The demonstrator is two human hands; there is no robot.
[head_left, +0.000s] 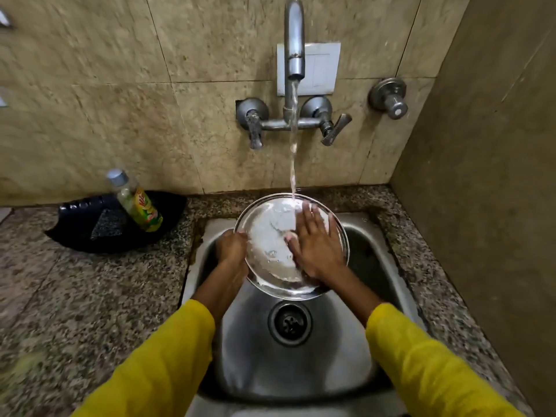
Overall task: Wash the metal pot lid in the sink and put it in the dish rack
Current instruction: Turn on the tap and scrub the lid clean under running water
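The left hand [231, 246] pinched the metal pot lid [270, 236] by its rim while the right hand [316, 248], pressed flat opposite, best rubbed beneath the tap stream [293, 164].

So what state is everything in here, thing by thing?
Tap: running onto the lid.
Lid: wet, tilted, held over the sink.
Left hand: gripping the lid's rim.
Right hand: flat on the lid.
Bottle: capped, leaning in a black tray.
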